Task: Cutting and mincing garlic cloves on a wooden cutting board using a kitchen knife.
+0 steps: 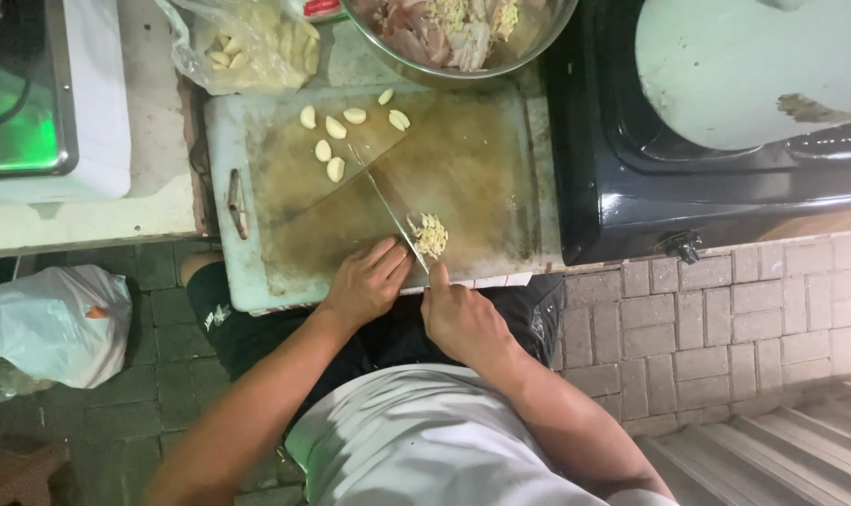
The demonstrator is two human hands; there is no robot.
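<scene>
My right hand point(460, 319) grips the handle of a long knife point(388, 208) whose blade lies across a stained white cutting board point(481, 187). A small pile of chopped garlic point(430, 234) sits just right of the blade near the board's front edge. My left hand point(367, 279) rests on the board beside the blade, fingers together and pointing toward the pile. Several whole peeled garlic cloves point(336, 126) lie at the board's far side.
A metal bowl of raw meat pieces point(458, 33) stands beyond the board. A clear bag of garlic cloves point(247, 42) lies at back left. A black stove point(725, 178) with a pale lid is at right. A white plastic bag point(55, 323) sits on the paved floor.
</scene>
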